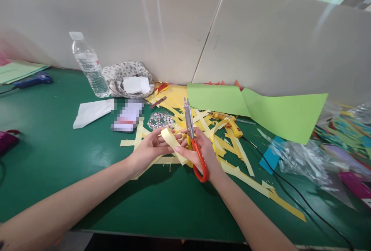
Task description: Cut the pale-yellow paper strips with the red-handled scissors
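A pale yellow paper strip (171, 139), curled over at its top, is held between my two hands. My left hand (152, 144) has its fingers bent behind the strip, with the thumb against its side. My right hand (203, 152) pinches the strip's lower part with the thumb. Scissors with orange-red handles (199, 158) also rest in my right hand, their blades together and pointing up and away. Many yellow paper strips (246, 179) lie scattered under and around both hands on the green table (87, 181).
A water bottle (89, 65), a spotted pouch (127, 69) and a phone (127, 117) are at the back left. Green paper sheets (278, 108) and a yellow glue gun (232, 125) with a black cord lie right of centre. Plastic wrap (307, 166) is at right.
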`<state>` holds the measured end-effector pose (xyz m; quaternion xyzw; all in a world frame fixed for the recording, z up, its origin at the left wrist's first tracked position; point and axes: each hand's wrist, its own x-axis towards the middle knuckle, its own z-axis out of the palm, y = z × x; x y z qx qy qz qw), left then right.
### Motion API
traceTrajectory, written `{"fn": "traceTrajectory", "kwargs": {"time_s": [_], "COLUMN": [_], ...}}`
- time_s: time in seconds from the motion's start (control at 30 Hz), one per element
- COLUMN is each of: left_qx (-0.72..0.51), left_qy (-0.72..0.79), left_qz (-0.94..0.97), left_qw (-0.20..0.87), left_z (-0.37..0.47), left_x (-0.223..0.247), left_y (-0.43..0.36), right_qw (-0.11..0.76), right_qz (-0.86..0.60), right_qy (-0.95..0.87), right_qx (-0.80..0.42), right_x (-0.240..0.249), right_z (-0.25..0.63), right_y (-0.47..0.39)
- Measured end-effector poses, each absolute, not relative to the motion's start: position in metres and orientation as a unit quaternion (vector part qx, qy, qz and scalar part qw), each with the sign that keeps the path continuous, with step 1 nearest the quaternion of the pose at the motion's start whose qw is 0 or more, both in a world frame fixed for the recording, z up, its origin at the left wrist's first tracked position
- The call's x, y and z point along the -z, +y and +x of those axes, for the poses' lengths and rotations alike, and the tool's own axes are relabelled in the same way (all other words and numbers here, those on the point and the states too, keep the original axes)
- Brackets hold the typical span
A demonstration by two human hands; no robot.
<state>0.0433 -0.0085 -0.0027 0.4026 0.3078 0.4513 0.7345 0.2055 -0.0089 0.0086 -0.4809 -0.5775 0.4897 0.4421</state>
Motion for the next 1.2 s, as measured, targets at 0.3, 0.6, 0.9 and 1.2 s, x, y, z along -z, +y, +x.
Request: {"fn": "traceTrajectory", "kwargs": {"time_s": [0.3,0.6,0.9,1.2], "left_qx": [-0.47,-0.486,-0.484,-0.476], "left_qy": [0.309,0.315,0.429,0.471], "left_qz": [0.404,0.383,0.447,0.495], "left_qw": [0.721,0.72,0.618,0.554], "left_z": [0.0424,0.0421,0.0392,0.0363], "left_x": [0.0033,0.0033,0.0055,0.0009], "left_y": [-0.0085,-0.0065,-0.0036,-0.0056], "right_qw": [0.452,0.481,0.509,0.51], "right_qz": [-0.498,-0.487,-0.496,-0.499], "right_qy": [-0.564,-0.539,-0.532,-0.53], "right_qx": [-0.479,-0.491,-0.461,-0.459], "right_x": [-0.0073,-0.0094,-0.0074,-0.0072], "right_z": [0.2049,0.2025,0.2037,0.2043], "right_y": [-0.0081,-0.0095,-0.0068,-0.0079]}}
